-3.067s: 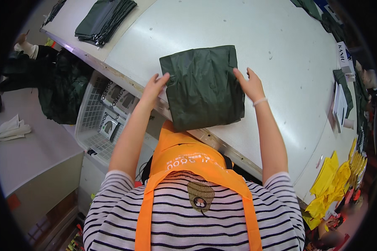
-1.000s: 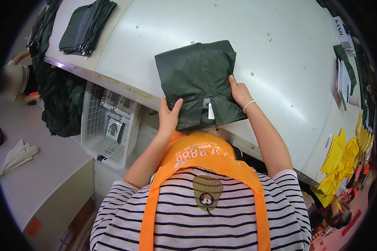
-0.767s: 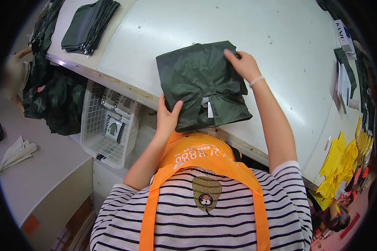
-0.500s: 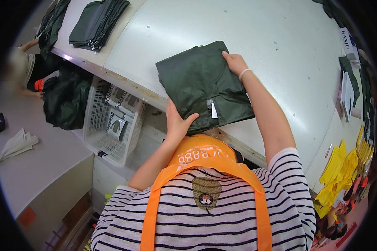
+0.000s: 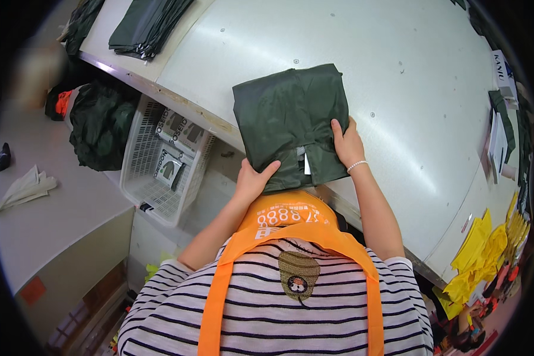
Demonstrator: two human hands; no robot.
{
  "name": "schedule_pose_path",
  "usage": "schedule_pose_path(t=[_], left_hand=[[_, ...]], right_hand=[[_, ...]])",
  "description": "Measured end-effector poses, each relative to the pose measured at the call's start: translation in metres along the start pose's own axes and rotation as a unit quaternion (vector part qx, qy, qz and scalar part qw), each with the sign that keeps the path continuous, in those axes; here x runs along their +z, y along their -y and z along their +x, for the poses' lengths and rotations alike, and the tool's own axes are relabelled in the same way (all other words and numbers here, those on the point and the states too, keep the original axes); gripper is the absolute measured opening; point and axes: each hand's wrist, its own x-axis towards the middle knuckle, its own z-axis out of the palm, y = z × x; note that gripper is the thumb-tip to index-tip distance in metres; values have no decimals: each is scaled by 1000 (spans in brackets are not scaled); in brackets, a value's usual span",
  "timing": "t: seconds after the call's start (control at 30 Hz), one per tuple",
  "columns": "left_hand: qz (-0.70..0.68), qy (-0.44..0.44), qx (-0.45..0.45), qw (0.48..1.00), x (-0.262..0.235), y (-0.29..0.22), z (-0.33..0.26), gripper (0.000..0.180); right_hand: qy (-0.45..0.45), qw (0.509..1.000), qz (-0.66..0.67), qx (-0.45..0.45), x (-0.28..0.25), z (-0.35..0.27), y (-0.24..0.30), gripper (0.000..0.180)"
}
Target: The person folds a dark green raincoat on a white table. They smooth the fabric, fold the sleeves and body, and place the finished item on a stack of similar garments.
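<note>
Pinching in nearly closed grip of left hand [image 5: 254, 180] and right hand [image 5: 349, 145] opposite edges of folded green garment [image 5: 279, 115], seemingly to steady folds; lying across near edge of table [image 5: 397, 166], perhaps for reach.

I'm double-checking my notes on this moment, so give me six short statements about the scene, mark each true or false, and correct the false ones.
1. The left hand touches the lower left part of the folded dark green garment. True.
2. The right hand is well clear of the garment. False: it touches the garment's right side.
3. A white tag shows on the garment. True.
4. The apron is blue. False: it is orange.
5. Packages lie inside the white slotted crate. True.
6. The yellow fabric is at the left of the view. False: it is at the right.
</note>
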Motion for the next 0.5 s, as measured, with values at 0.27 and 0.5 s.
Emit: schedule_pose_path(t=[0.27, 0.5], left_hand=[[-144, 81, 57, 985, -16, 35, -30, 84], [59, -82, 217, 971, -5, 21, 46, 64]], right_hand=[[-35, 981, 158, -102, 12, -63, -21, 90], [-94, 991, 33, -84, 20, -57, 7, 93]])
